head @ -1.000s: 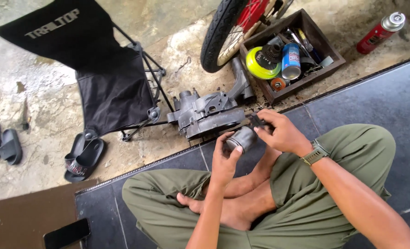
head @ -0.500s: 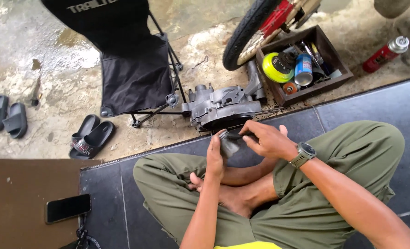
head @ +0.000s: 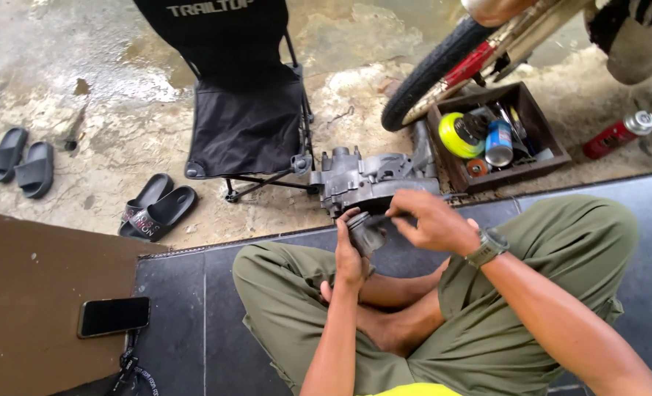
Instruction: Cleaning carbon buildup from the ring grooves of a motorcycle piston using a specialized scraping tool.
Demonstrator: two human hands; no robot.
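The left hand (head: 350, 253) wraps around a small grey metal cylinder (head: 370, 233) — a piston-like part — holding it upright above the crossed legs, fingers closed along its left side. The right hand (head: 430, 220) comes in from the right with its fingertips pinched at the top edge of the same part; whether a small tool sits between those fingers is too blurred to tell. A wristwatch (head: 489, 247) with a dark strap sits on the right wrist.

Just beyond the hands, on the rough concrete, lies a grey engine casing (head: 366, 178), its near edge close to the line where the dark floor tiles (head: 179, 293) begin. To its right stands a brown wooden box (head: 537, 158) holding a yellow-green roll (head: 456, 136), a blue can (head: 499, 141) and other small items. A red spray can (head: 619, 133) lies on the ground further right. Behind the box rests a motorcycle wheel (head: 432, 73).

A black folding chair (head: 245, 110) stands left of the casing. Two pairs of dark slippers lie on the concrete — one pair (head: 153, 209) near the chair, another (head: 17, 161) at far left. A phone (head: 113, 316) lies on a brown board (head: 32, 293) at lower left.
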